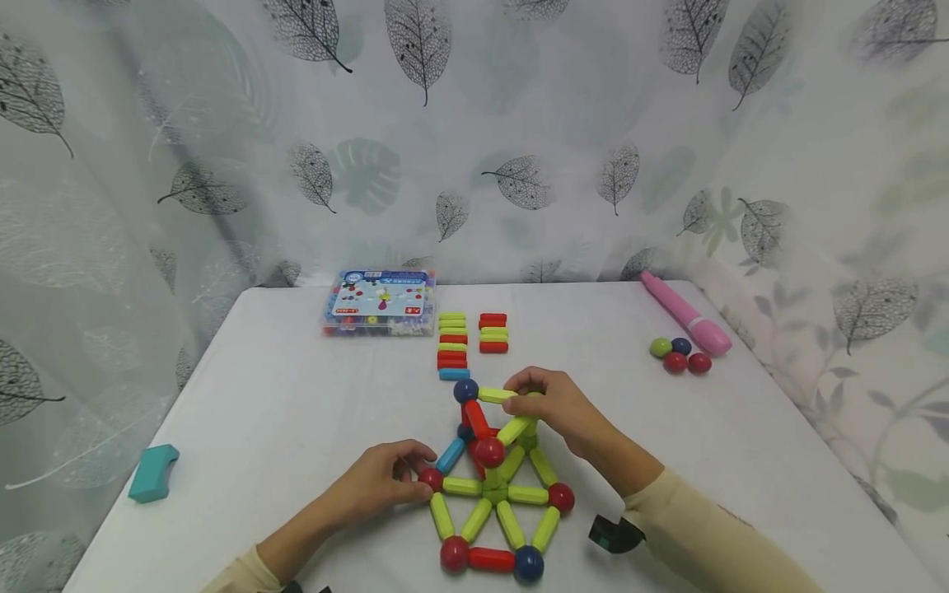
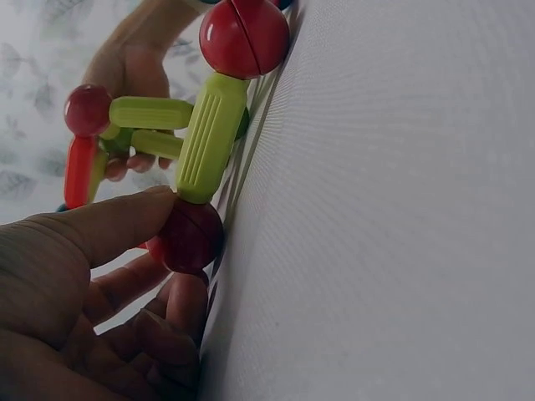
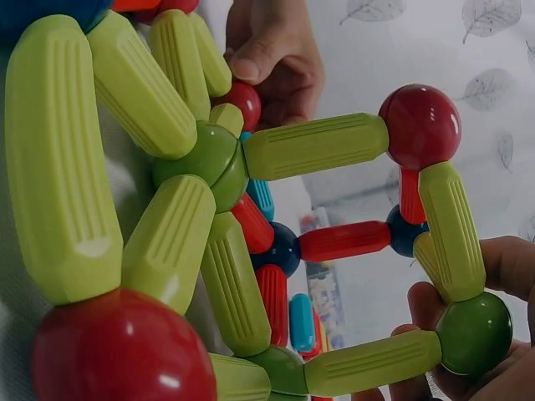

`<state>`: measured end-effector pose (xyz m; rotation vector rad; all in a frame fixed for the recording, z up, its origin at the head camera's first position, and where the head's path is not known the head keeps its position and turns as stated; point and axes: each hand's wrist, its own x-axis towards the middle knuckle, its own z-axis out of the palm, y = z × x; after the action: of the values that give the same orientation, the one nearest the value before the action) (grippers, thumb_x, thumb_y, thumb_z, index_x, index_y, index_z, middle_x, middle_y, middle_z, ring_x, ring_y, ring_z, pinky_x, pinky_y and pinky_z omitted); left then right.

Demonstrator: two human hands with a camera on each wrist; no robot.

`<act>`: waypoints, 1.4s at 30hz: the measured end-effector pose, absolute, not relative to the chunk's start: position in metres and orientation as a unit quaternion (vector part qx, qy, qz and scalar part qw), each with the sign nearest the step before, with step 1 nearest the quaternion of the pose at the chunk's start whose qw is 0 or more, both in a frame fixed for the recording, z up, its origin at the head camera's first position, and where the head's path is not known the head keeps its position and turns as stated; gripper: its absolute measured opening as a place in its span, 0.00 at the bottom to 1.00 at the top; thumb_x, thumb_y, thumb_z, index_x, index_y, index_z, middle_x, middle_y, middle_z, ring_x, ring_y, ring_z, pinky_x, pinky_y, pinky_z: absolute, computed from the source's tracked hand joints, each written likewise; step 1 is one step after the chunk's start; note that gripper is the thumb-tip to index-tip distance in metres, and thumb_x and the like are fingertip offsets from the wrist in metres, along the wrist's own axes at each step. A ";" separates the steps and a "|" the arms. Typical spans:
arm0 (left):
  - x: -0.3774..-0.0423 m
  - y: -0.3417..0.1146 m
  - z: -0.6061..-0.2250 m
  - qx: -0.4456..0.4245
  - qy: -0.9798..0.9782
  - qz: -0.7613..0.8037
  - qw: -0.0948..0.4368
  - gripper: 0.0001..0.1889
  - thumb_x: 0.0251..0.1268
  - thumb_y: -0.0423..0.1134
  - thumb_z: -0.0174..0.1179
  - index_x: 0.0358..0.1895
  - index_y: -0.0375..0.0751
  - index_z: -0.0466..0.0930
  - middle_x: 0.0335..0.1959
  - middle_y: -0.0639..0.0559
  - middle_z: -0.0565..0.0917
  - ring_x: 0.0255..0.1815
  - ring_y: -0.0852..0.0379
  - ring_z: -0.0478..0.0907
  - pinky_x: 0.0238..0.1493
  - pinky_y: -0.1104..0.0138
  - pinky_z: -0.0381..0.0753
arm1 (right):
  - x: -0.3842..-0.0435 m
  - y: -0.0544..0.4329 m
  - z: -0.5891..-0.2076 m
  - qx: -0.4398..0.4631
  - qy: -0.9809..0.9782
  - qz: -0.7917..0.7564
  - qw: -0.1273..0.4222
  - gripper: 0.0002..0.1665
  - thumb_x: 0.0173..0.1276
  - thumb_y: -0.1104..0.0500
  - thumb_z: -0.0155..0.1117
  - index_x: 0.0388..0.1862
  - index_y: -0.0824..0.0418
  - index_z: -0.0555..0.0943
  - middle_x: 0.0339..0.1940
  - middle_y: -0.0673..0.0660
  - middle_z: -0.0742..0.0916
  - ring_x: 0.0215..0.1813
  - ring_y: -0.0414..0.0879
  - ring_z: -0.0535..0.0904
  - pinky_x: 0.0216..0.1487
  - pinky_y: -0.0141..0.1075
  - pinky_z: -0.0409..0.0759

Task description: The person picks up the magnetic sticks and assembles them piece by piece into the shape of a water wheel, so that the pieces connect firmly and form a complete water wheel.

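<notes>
A construction of magnetic sticks and balls stands on the white table, with yellow-green, red and blue sticks. Its lower part spreads like a wheel around a green centre ball (image 1: 494, 486); above it is a raised frame with a red ball (image 1: 489, 452) and a dark blue ball (image 1: 465, 390) at its corners. My left hand (image 1: 385, 476) pinches a red ball (image 2: 188, 236) on the lower left rim between thumb and fingers. At the raised frame's right corner, my right hand (image 1: 556, 408) holds a green ball (image 3: 475, 332), its fingers curled behind it.
Two columns of loose sticks (image 1: 453, 338) lie behind the construction, beside a clear plastic box (image 1: 380, 303). At the back right lie a pink pen-shaped object (image 1: 685, 313) and several loose balls (image 1: 675, 362). A teal block (image 1: 153, 473) sits near the left table edge.
</notes>
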<state>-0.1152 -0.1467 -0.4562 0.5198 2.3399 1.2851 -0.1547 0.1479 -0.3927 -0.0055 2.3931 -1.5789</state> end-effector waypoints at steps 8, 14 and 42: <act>-0.116 -0.147 -0.457 0.199 0.849 0.451 0.192 0.20 0.58 0.42 0.75 0.54 0.47 0.84 0.40 0.58 0.83 0.37 0.56 0.75 0.33 0.71 0.76 | -0.151 0.150 -0.396 -0.004 0.808 -0.573 0.138 0.15 0.65 0.56 0.67 0.49 0.60 0.81 0.44 0.56 0.85 0.47 0.50 0.79 0.57 0.46 0.77; -0.116 -0.147 -0.457 0.203 0.850 0.450 0.187 0.19 0.59 0.42 0.74 0.54 0.47 0.84 0.41 0.58 0.83 0.37 0.56 0.75 0.34 0.71 0.76 | -0.152 0.149 -0.397 -0.016 0.784 -0.601 0.152 0.14 0.67 0.58 0.62 0.49 0.62 0.78 0.43 0.58 0.83 0.47 0.52 0.79 0.55 0.42 0.77; -0.115 -0.148 -0.456 0.198 0.847 0.453 0.196 0.19 0.59 0.43 0.74 0.54 0.48 0.84 0.40 0.57 0.83 0.39 0.55 0.75 0.36 0.70 0.76 | -0.147 0.220 -0.424 -0.115 0.725 -0.661 0.156 0.21 0.75 0.58 0.59 0.63 0.63 0.77 0.57 0.54 0.83 0.61 0.48 0.79 0.65 0.39 0.77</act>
<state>-0.1153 -0.1480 -0.4557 0.5560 2.3717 1.2702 -0.1466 0.2203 -0.4237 -0.3284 2.0762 -1.8934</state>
